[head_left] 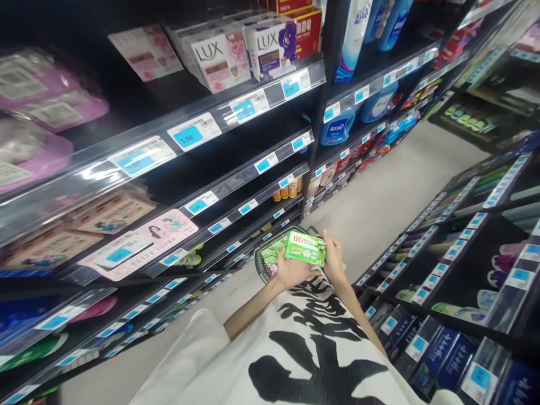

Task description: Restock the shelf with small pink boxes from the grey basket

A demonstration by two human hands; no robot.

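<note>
In front of my chest, both hands hold a green Liby soap pack (306, 248) with red and white lettering facing up. My left hand (291, 272) wraps its near left side, thumb along the edge. On the far right end, the fingers of my right hand (333, 256) grip the pack. Below and just beyond it is a dark shopping basket (260, 271), partly hidden by the pack and my hands. Inside the basket lie similar green packs (272, 256). What supports the basket cannot be seen.
A tall black shelf (236, 160) with price tags runs along my left, carrying Lux soap boxes (219, 56) and blue detergent bottles (337, 128). To my right stands a lower rack (447, 253) with slippers and blue boxes (442, 349). Grey aisle floor (379, 180) stretches ahead.
</note>
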